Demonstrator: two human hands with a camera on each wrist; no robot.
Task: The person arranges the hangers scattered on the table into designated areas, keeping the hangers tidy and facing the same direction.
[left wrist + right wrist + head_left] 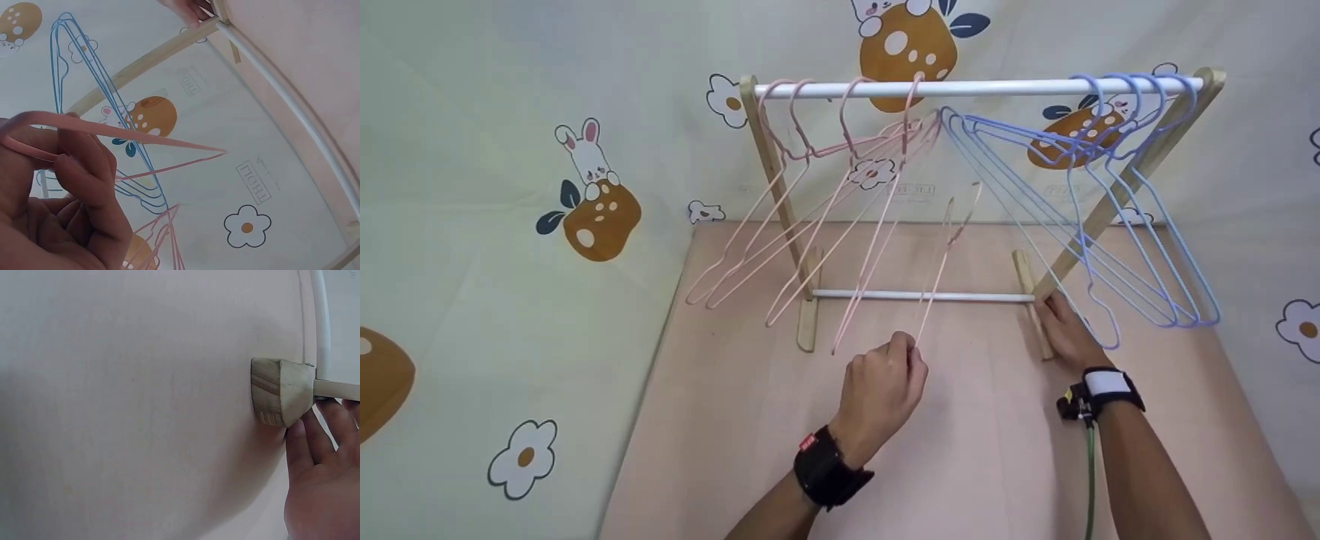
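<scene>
A small wooden clothes rack point(771, 161) with a white top rail point(982, 88) stands on a pink tabletop point(975, 450). Several pink hangers point(810, 195) hang at the rail's left and several blue hangers point(1110, 225) at its right. My left hand point(911, 352) pinches the lower end of one loose pink hanger point(941, 262), whose hook floats below the rail, off it. The left wrist view shows that hand point(62, 152) curled round the pink wire point(140, 135). My right hand point(1054, 307) rests against the rack's right wooden foot point(278, 391), with the fingers point(315, 439) laid straight beside it.
A white lower bar point(922, 296) joins the rack's two feet. Cream cloth point(510, 262) printed with rabbits and flowers backs and flanks the tabletop. Bare pink surface lies in front of the rack, around both forearms.
</scene>
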